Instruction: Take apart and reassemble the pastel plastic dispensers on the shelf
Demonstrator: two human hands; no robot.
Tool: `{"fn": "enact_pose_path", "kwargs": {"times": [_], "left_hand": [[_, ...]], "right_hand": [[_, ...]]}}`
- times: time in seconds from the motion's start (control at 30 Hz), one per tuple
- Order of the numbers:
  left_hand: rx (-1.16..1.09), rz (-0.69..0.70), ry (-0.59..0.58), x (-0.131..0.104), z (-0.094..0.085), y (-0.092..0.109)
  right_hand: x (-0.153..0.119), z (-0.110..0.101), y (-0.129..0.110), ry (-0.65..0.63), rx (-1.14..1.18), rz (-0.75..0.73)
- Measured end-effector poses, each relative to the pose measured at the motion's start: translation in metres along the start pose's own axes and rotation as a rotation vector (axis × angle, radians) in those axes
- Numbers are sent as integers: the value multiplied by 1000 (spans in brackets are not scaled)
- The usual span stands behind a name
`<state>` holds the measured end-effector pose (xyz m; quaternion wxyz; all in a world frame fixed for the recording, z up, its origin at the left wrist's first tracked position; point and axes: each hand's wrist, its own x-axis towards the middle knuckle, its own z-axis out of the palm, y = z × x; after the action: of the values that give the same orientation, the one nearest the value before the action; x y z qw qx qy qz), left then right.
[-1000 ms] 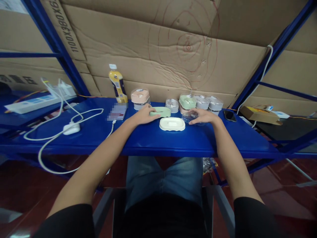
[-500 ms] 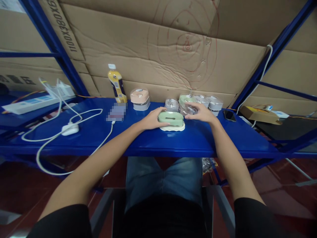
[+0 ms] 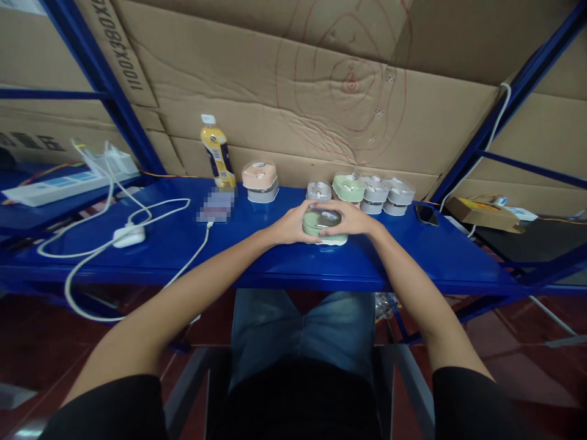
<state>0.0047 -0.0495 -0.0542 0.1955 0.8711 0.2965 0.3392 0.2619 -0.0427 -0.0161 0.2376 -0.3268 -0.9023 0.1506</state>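
Note:
A rounded pale green box (image 3: 312, 231) sits on the blue table in front of me, with a pale scalloped rim at its base. On top of it lies a see-through lid (image 3: 331, 215). My left hand (image 3: 291, 226) is wrapped round the box's left side, thumb at the front. Curved over the lid from the right, my right hand (image 3: 354, 219) grips it by its edges. The fingers of both hands nearly meet behind the box. Whether the lid is fully seated, I cannot tell.
Behind the hands stand a grey box (image 3: 318, 191), a green-topped box (image 3: 348, 187) and stacked grey boxes (image 3: 398, 195). A peach-topped stack (image 3: 259, 177) and a yellow bottle (image 3: 217, 153) are left. A phone (image 3: 426, 214) lies right; a white cable (image 3: 188, 261) crosses the left.
My right hand has brought the clear lid left and down onto the green box. The box has shifted slightly right, with my left hand still round it.

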Motion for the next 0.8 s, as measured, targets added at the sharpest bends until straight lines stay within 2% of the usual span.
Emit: {"fn": "enact_pose_path", "kwargs": {"times": [0.13, 0.37, 0.6, 0.8], "left_hand": [[21, 40, -15, 1, 3, -3], [63, 25, -37, -1, 5, -7], [38, 75, -42, -2, 5, -4], [76, 24, -65, -2, 6, -7]], "right_hand": [[1, -2, -3, -11, 24, -12], [2, -6, -15, -58, 56, -43], [1, -6, -11, -44, -27, -25], [-2, 0, -9, -62, -50, 1]]}}
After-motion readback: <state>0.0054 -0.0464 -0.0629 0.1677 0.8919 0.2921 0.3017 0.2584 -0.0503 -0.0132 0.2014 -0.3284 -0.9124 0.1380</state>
